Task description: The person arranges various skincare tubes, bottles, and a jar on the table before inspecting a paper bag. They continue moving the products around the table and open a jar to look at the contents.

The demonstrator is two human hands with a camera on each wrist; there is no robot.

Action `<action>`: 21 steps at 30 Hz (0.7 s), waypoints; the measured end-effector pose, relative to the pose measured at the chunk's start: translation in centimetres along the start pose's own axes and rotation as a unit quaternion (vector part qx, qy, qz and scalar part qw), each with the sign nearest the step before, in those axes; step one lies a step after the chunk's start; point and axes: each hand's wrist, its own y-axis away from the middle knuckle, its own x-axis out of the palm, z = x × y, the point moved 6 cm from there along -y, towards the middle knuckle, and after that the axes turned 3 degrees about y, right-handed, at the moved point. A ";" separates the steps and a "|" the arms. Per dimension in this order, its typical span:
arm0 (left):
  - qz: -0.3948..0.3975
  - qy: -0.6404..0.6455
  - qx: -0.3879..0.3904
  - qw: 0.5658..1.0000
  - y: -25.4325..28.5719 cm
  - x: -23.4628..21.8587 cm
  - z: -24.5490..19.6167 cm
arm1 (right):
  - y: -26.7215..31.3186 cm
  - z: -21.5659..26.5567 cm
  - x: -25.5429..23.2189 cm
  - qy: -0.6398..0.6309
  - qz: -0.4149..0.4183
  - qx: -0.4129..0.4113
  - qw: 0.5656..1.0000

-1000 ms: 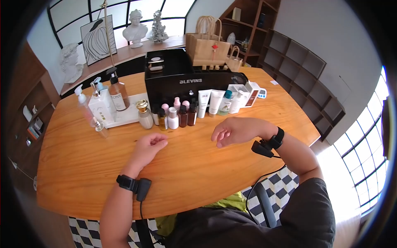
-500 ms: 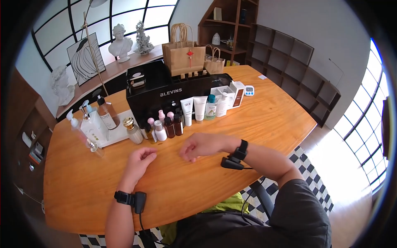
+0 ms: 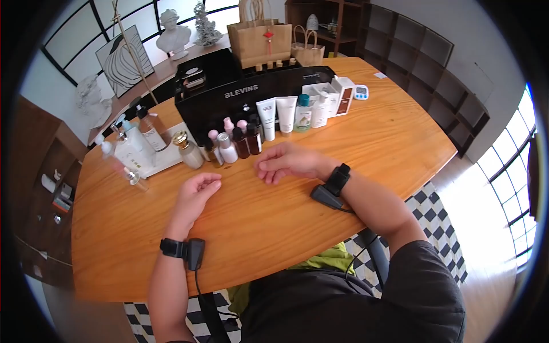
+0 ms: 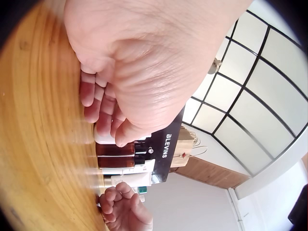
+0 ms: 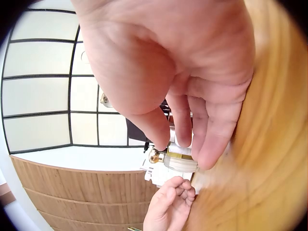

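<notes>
My left hand (image 3: pixel 195 194) rests at the tabletop, loosely curled with nothing in it, in front of a gold-capped bottle (image 3: pixel 187 151). Nearer the middle, my right hand (image 3: pixel 289 161) is bent loosely and holds nothing, its fingers close in front of two dark brown bottles (image 3: pixel 253 140). Beside these stand a white bottle with a silver cap (image 3: pixel 227 150) and several pink-topped bottles (image 3: pixel 229 125). Farther right are two white tubes (image 3: pixel 267 121), a teal-capped bottle (image 3: pixel 303 114) and a white pump bottle (image 3: pixel 321 111). In the right wrist view, the fingers partly hide the bottles.
Behind the row stands a black BLEVINS box (image 3: pixel 251 94). Pump bottles (image 3: pixel 134 148) stand on a white tray (image 3: pixel 166 160) at the left. A brown-and-white carton (image 3: pixel 343 95) and a small timer (image 3: pixel 361 92) are at the right. Paper bags (image 3: pixel 260 46) stand behind.
My right hand has moved left, closer to the left hand and the brown bottles. The left hand stays about where it was. The head view has shifted; the bottles have not moved.
</notes>
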 end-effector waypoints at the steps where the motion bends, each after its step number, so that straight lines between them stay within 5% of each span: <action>1: 0.004 0.003 0.002 1.000 -0.1 0.1 0.0 | 0.1 0.2 0.1 0.015 -0.008 -0.002 1.000; 21: 0.009 0.002 0.009 1.000 0.0 0.1 -0.3 | -0.1 0.2 -0.2 0.038 -0.028 0.021 0.999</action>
